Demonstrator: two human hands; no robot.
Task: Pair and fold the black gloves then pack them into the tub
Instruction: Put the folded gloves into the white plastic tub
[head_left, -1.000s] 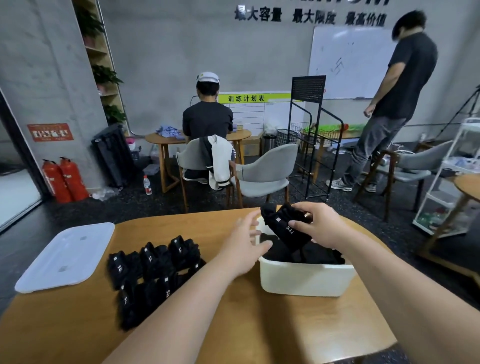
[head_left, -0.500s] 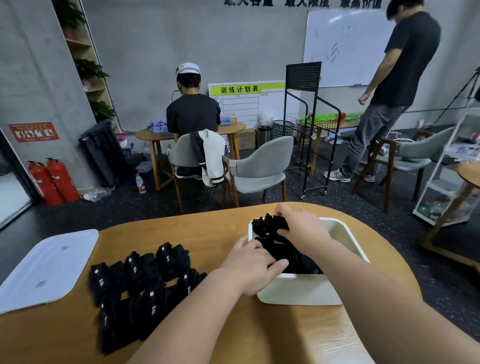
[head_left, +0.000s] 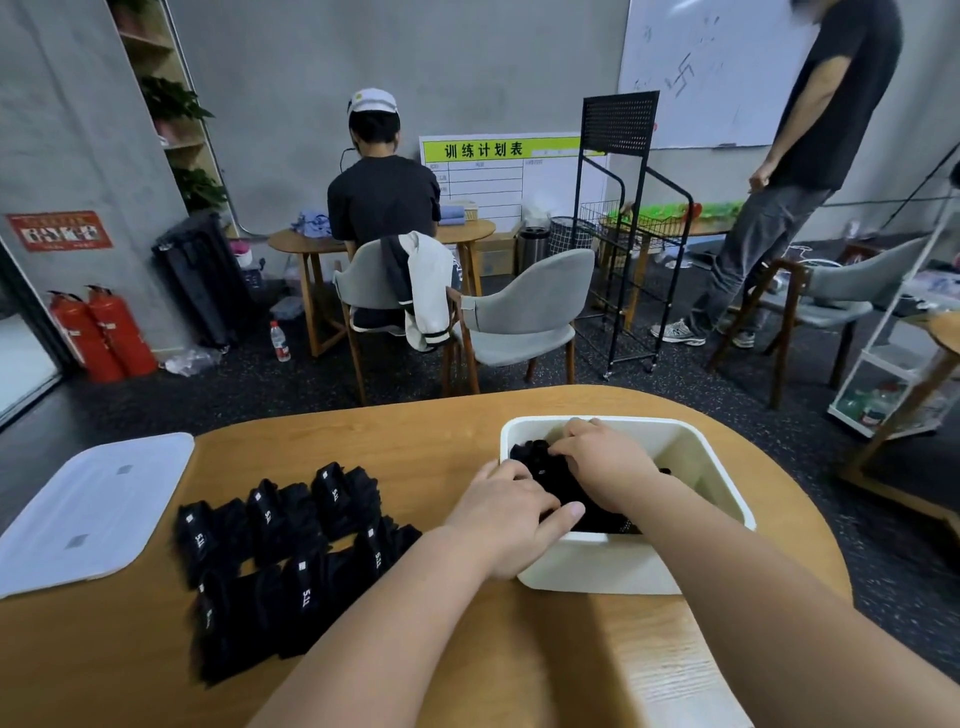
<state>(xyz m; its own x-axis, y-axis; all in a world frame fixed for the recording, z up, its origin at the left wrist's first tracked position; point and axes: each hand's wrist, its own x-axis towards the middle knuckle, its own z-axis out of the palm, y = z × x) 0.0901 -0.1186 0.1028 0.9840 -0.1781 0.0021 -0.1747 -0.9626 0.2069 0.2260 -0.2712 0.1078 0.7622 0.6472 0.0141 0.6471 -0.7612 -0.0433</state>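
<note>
Inside the tub (head_left: 597, 569), our right hand (head_left: 605, 460) curls its fingers over a black glove bundle (head_left: 563, 483). Our left hand (head_left: 511, 512) lies straight-fingered across the tub's near-left rim, pressing the bundle. More folded gloves (head_left: 291, 545) lie left of the tub.

Fig. 1. 1 head-worn wide-angle view looks forward and down over the wooden table (head_left: 363, 431), close above the tub (head_left: 597, 566); the far wall (head_left: 467, 62) lies well beyond, its lines seemingly curved by the lens.
</note>
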